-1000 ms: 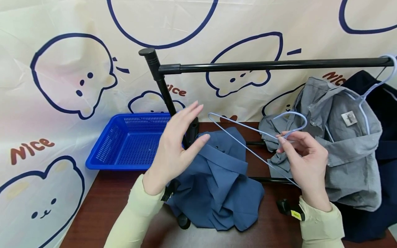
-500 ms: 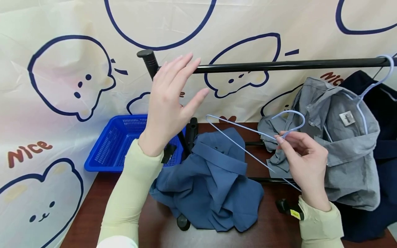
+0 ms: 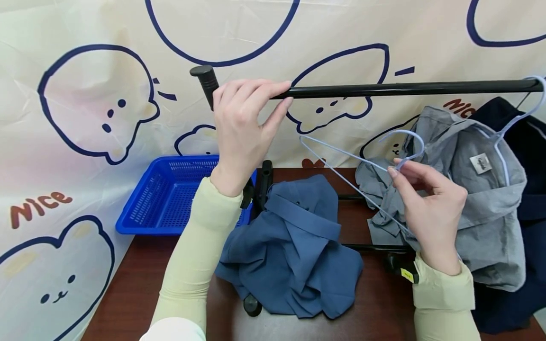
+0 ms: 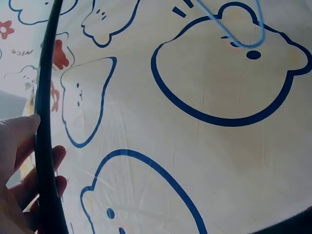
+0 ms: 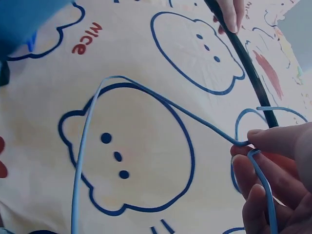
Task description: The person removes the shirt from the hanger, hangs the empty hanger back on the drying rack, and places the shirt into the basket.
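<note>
My left hand (image 3: pixel 243 118) grips the black rail (image 3: pixel 384 89) of a clothes rack near its left end. In the left wrist view, the thumb lies on one side of the rail (image 4: pixel 45 97) and fingertips show on the other. My right hand (image 3: pixel 435 208) pinches a light blue wire clothes hanger (image 5: pixel 195 117) at the neck below its hook, between thumb and fingers. The hanger carries no garment and is held tilted below the rail. A crumpled dark blue garment (image 3: pixel 294 265) with a collar-like band lies on the table between my forearms.
A blue plastic basket (image 3: pixel 149 231) stands at the back left, behind the left forearm. On the right, a grey shirt (image 3: pixel 482 213) hangs from a light blue hanger, beside a dark navy garment (image 3: pixel 531 265). Black rack bars cross the brown table (image 3: pixel 136 284) beneath.
My left hand has risen from above the dark blue garment and taken hold of the rail. My right hand has lifted the hanger slightly and shifted right.
</note>
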A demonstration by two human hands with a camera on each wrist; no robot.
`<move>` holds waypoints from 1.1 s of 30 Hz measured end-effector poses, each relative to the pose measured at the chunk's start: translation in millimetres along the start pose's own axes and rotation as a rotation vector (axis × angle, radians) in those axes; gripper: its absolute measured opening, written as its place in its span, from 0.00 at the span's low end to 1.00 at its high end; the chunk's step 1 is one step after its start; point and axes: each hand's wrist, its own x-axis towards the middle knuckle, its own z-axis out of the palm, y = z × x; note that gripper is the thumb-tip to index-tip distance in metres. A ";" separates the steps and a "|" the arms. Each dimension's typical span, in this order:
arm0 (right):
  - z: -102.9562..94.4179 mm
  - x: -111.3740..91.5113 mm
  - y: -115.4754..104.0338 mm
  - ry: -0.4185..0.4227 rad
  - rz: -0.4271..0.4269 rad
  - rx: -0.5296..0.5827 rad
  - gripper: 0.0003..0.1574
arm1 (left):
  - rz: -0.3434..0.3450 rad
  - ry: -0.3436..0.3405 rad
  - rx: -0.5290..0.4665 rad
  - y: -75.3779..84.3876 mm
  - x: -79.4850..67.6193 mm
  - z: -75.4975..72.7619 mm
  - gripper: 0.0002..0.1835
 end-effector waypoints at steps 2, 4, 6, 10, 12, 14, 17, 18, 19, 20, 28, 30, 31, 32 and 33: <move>0.3 5.7 -2.9 0.021 -0.006 -0.016 0.12 | -0.013 0.023 -0.004 0.2 0.7 2.4 0.13; 0.6 11.3 -6.7 0.044 -0.012 -0.024 0.13 | -0.020 0.037 -0.008 0.1 1.1 3.5 0.12; 1.1 16.7 -12.4 0.073 -0.008 -0.016 0.13 | -0.023 0.041 -0.011 -0.1 1.3 3.6 0.12; 1.1 25.4 -27.9 0.132 -0.002 0.013 0.13 | -0.027 0.036 -0.012 -0.3 1.2 3.7 0.13; 0.5 28.4 -35.7 0.156 0.003 0.021 0.13 | -0.028 0.036 -0.013 -0.3 0.8 3.9 0.13; -0.4 31.0 -41.7 0.179 0.007 0.026 0.12 | -0.028 0.039 -0.014 -0.3 0.5 4.0 0.13; -2.3 34.9 -43.3 0.214 0.010 0.028 0.11 | -0.025 0.044 -0.016 -0.5 0.6 4.3 0.13; -3.1 36.2 -41.9 0.225 0.009 0.025 0.11 | -0.023 0.046 -0.016 -0.4 0.8 4.4 0.13; -3.8 37.2 -40.4 0.235 0.006 0.028 0.11 | -0.022 0.046 -0.016 -0.4 0.9 4.5 0.13; -4.5 38.4 -38.6 0.247 0.005 0.026 0.11 | -0.021 0.045 -0.016 -0.4 0.9 4.5 0.14; -6.4 47.2 -30.8 0.308 0.011 0.001 0.12 | -0.023 0.042 -0.014 0.2 0.8 4.8 0.13; -5.7 49.8 -30.9 0.306 0.009 -0.027 0.13 | -0.024 0.044 -0.015 0.1 0.6 4.8 0.13; -5.0 51.4 -31.1 0.306 0.019 -0.027 0.13 | -0.025 0.044 -0.015 0.0 0.6 4.8 0.13; -4.2 53.0 -31.2 0.306 0.029 -0.028 0.13 | -0.025 0.045 -0.016 0.0 0.6 4.8 0.13; -3.3 54.6 -31.7 0.306 0.046 -0.027 0.13 | -0.026 0.046 -0.017 0.0 0.6 4.9 0.13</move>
